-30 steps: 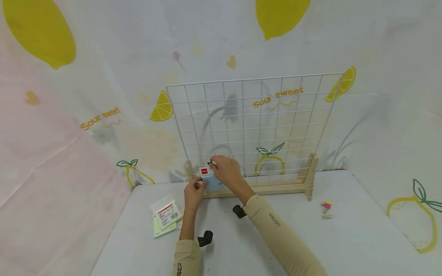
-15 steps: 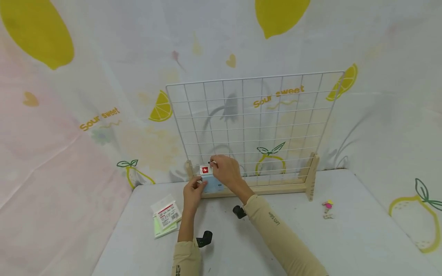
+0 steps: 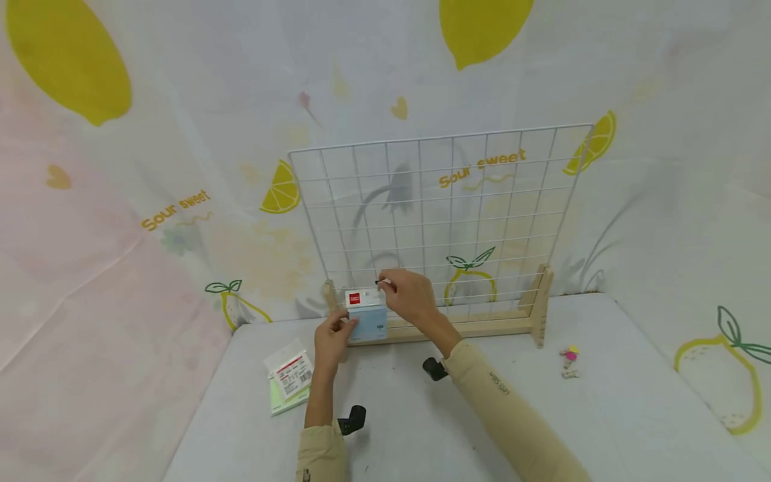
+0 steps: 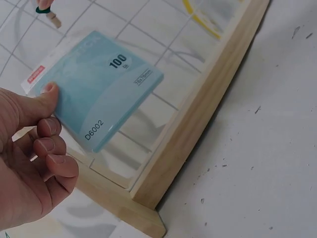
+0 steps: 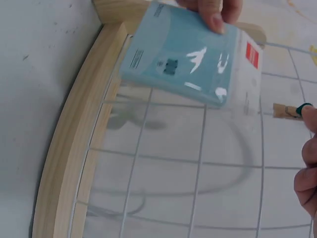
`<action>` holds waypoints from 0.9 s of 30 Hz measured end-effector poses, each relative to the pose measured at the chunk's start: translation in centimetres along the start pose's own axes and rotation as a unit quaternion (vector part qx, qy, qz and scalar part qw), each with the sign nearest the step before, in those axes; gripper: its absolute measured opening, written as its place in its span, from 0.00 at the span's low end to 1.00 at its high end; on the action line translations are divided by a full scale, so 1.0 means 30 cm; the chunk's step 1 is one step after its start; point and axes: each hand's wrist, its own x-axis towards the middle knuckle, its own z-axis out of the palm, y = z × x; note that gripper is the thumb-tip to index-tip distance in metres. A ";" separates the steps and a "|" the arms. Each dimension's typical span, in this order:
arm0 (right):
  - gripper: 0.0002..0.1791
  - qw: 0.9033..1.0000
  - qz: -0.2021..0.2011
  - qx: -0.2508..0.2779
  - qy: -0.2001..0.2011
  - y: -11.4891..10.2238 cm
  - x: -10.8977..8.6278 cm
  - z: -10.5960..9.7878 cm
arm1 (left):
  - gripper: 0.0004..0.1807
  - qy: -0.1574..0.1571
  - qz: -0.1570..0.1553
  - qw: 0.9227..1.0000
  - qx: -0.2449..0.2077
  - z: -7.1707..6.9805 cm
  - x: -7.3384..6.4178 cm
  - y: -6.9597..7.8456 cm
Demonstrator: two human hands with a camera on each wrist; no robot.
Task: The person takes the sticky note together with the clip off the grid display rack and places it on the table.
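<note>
My left hand (image 3: 331, 340) pinches a light-blue pack of sticky notes (image 3: 371, 324) at its left edge, with the thumb on the front. The pack is in clear plastic with a white header and red label, and stands in front of the lower left of a white wire grid (image 3: 421, 221). My right hand (image 3: 412, 294) pinches a small wooden clothespin (image 5: 284, 111) by its end with the dark green decoration. In the right wrist view the clothespin's free end is beside the pack's header, apart from it.
The grid stands in a wooden base (image 3: 482, 329). More packs, white (image 3: 293, 376) and green (image 3: 288, 402), overlap on the left of the table. Several small clothespins (image 3: 569, 361) lie on the right. A printed cloth (image 3: 241, 134) hangs behind the grid.
My right hand has shifted right with the clothespin, away from the pack's header, and more of the pack shows. My left hand keeps its pinch and has moved slightly left.
</note>
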 end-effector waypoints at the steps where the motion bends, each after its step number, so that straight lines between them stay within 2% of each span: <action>1: 0.01 1.000 -0.006 0.002 -0.003 0.009 -0.009 -0.009 | 0.12 -0.003 -0.003 1.000 0.001 -0.007 -0.002 0.003; 8: 0.02 0.998 -0.053 0.038 0.002 0.075 -0.092 -0.058 | 0.11 -0.023 -0.005 1.000 0.016 -0.086 -0.028 0.000; 13: 0.05 0.995 -0.085 0.045 -0.003 0.114 -0.149 -0.098 | 0.10 -0.007 -0.019 0.999 0.047 -0.153 -0.044 -0.007; 21: 0.09 0.996 -0.082 0.027 -0.003 0.184 -0.259 -0.193 | 0.09 -0.012 -0.038 0.996 0.081 -0.243 -0.067 -0.023; 27: 0.10 0.997 -0.076 0.016 -0.009 0.221 -0.318 -0.259 | 0.11 -0.015 -0.050 0.993 0.105 -0.324 -0.090 -0.034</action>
